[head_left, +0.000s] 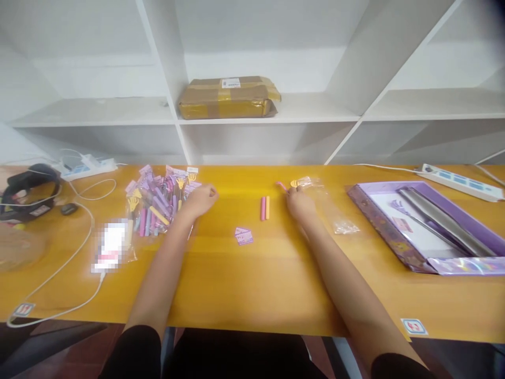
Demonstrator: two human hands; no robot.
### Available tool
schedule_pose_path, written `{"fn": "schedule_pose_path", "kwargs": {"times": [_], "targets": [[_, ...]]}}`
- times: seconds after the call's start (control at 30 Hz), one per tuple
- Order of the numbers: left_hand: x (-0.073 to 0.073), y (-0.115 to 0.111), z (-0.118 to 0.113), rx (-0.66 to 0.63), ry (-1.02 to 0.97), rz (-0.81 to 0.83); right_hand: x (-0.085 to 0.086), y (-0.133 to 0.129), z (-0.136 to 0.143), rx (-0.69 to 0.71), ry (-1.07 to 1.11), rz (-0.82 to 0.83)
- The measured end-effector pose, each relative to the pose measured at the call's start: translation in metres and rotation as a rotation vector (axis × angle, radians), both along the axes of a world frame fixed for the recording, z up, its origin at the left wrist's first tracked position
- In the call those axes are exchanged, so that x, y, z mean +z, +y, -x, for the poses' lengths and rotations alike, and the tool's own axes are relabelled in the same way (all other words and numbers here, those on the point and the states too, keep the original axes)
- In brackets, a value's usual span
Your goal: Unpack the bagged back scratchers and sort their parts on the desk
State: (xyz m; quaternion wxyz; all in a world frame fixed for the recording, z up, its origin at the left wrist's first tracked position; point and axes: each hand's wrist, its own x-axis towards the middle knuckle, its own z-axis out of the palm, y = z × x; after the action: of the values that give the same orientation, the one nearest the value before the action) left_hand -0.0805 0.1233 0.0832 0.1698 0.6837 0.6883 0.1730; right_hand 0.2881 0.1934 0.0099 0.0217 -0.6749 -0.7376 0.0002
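Observation:
My left hand is closed, its fingertips pressed together beside a heap of small plastic-wrapped items in purple, pink and yellow; what it holds, if anything, is too small to name. My right hand is closed at the yellow hand-shaped piece and a pink piece, and its fingertips are partly hidden. Between the hands lie a pink stick and a yellow stick, side by side. Small purple cards overlap nearer to me.
Clear plastic bags lie right of my right hand. Farther right is an open purple box. On the left are a lit phone, cables and a black headset. A taped carton sits on the shelf.

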Motion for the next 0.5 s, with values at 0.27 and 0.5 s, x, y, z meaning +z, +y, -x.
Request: {"fn": "schedule_pose_path", "kwargs": {"times": [0.27,0.5], "targets": [[0.015,-0.001,0.069,0.270,0.207,0.058,-0.001,0.001,-0.003,-0.028,0.041,-0.024],[-0.002,0.003,0.084,0.279,0.219,0.102,-0.006,-0.003,-0.001,-0.014,0.109,-0.191]]}}
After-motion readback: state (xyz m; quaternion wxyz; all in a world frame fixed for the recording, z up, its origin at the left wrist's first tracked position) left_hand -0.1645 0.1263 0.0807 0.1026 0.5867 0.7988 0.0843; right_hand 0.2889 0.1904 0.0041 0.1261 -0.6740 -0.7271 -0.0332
